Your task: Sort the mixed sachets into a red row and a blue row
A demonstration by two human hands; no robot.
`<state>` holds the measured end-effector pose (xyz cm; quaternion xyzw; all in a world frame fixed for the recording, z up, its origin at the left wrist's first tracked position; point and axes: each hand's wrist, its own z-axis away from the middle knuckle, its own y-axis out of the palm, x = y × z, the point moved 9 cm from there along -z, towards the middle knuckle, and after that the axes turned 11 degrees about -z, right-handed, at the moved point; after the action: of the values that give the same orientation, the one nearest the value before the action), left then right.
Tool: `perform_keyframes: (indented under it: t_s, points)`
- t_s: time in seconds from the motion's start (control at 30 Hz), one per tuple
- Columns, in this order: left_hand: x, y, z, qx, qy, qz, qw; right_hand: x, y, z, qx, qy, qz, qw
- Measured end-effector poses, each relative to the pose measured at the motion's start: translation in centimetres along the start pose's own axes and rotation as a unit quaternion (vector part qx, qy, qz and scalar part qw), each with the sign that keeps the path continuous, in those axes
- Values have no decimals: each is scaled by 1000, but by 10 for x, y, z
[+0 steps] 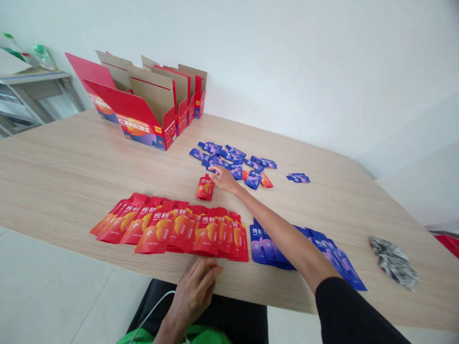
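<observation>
My right hand [223,179] reaches over the middle of the table, thumb and forefinger closed at the top corner of a small red spouted pouch [205,188]. Just beyond it lies a loose heap of blue spouted pouches [234,169], with an orange-red pouch [266,180] partly under them. My left hand [196,286] rests at the near table edge, fingers loosely bent and slightly apart, holding nothing. In front of it is an overlapping row of red pouches [154,234]. Under my right forearm, blue pouches [267,246] are laid out in a row, partly hidden.
Several red cartons [143,119] stand with flaps up at the back left of the wooden table [64,177]. A couple of blue pouches [298,178] lie apart to the right. A crumpled grey patterned cloth [393,263] is at the right. A white cable [150,313] runs by my left wrist.
</observation>
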<state>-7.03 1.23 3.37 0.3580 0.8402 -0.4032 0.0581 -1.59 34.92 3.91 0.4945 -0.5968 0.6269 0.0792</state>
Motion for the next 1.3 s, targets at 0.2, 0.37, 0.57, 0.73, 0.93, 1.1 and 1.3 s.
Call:
perform_keyframes:
  t_s: [0.2, 0.37, 0.57, 0.73, 0.93, 1.1, 1.3]
  points:
    - [0, -1, 2, 0, -5, -2, 1000, -21, 26, -29, 38, 30, 81, 995]
    - [1, -2, 1, -4, -6, -2, 1000, -36, 30, -30, 45, 59, 86, 994]
    - [1, -4, -1, -11, -11, 3, 1000, -45, 20, -31, 90, 73, 44, 992]
    - [0, -5, 0, -13, -13, -7, 1000, -38, 14, -18, 101, 48, 36, 993]
    - [3, -3, 3, -13, -26, -9, 1000, -35, 23, -15, 80, 32, 6, 996]
    - [5, -1, 4, -9, -32, -1, 999, -41, 18, -18, 89, 71, -56, 992]
    - [5, -2, 5, -10, -30, 18, 999, -39, -20, -15, 74, 107, -131, 983]
